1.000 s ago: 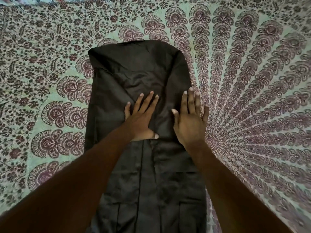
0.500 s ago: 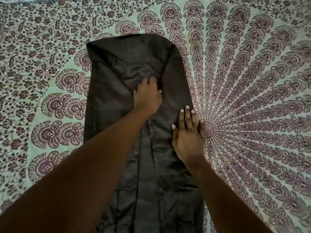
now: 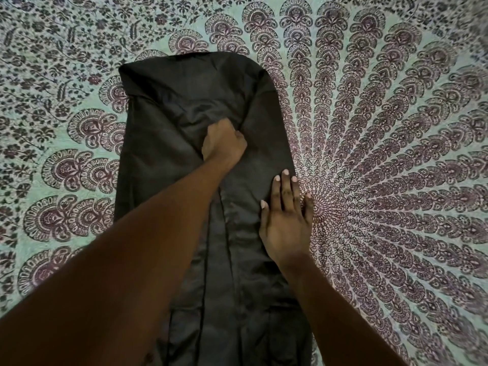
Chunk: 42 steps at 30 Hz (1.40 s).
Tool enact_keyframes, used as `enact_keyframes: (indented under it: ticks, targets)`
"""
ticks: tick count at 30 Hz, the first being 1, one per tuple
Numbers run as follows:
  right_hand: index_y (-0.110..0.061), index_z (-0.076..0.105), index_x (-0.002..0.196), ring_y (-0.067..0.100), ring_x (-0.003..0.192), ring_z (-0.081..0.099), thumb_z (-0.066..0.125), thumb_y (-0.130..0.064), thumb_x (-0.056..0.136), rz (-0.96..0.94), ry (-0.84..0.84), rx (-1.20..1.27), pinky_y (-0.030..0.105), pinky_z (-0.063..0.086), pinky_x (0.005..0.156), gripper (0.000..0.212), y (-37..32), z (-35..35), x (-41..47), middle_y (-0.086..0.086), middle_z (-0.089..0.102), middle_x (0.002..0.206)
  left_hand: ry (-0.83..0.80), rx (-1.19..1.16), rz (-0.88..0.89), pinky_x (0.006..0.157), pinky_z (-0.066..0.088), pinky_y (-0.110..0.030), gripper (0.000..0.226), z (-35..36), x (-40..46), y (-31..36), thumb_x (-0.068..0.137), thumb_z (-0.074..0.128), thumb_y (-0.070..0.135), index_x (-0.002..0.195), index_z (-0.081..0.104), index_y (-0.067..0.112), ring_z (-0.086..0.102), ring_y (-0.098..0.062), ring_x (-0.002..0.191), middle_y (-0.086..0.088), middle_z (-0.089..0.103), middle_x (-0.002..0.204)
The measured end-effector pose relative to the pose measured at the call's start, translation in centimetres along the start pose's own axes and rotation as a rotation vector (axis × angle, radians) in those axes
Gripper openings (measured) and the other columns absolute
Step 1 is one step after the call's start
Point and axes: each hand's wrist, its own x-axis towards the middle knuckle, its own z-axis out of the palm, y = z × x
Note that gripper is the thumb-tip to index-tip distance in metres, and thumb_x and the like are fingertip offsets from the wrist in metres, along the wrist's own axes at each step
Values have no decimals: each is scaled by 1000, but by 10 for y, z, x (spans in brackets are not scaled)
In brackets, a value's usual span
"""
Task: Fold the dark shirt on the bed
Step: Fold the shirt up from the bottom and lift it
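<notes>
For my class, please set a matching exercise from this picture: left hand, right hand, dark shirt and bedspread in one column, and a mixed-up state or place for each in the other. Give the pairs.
Column 1
1. left hand
2. right hand
3. dark shirt
4. bedspread

Column 2
A. patterned, lying under everything
B. flat, fingers straight, at the shirt's right edge
C. curled, bunching cloth at the shirt's middle
D. folded into a long narrow strip

Pairs: 1-C, 2-B, 3-D, 4-A

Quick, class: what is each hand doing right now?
Left hand: closed, its grip bunching the dark fabric shirt.
Right hand: open, fingers straight, pressing flat on the shirt's right edge.
</notes>
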Motion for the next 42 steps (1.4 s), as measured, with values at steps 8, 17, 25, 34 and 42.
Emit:
enact_keyframes:
  ticks: [8, 17, 25, 34, 42]
  targets:
    - [-12, 42, 151, 31, 150, 27, 41, -40, 102, -1, -31, 93, 54, 25, 117, 57, 7, -14, -9, 10, 25, 165, 188, -104, 226, 87, 50, -41, 8, -2, -61, -21, 90, 58, 14, 97, 56, 12, 57, -29, 99, -10, 55, 108]
    - [-7, 62, 128, 34, 119, 50, 62, -30, 93, 111, -31, 318, 48, 50, 97, 42, 31, -40, -114, 16, 47, 132, -137, -95, -139, 79, 56, -42, 40, 0, -276, -89, 87, 73, 27, 118, 49, 19, 64, -28, 94, -6, 58, 109]
    - [-6, 48, 124, 40, 102, 58, 70, -40, 90, 409, -141, 513, 46, 55, 79, 53, 28, -51, -185, 18, 53, 118, -433, -50, -207, 70, 52, -32, 69, 3, -328, -106, 73, 84, 40, 121, 39, 20, 66, -28, 91, -9, 67, 96]
    - [-8, 59, 95, 34, 88, 60, 70, -33, 92, 422, -119, 497, 35, 40, 68, 28, 28, -53, -233, 14, 60, 97, -235, -146, -252, 65, 36, -29, 29, 0, -364, -131, 93, 67, 27, 77, 44, 20, 62, -33, 77, -2, 50, 67]
    - [-8, 64, 94, 29, 78, 57, 65, -13, 93, 364, 48, 445, 27, 32, 63, 5, 14, -62, -252, 12, 58, 100, -185, -211, -233, 68, 37, -25, 27, -4, -381, -151, 83, 79, 19, 88, 52, 24, 61, -24, 78, 2, 58, 69]
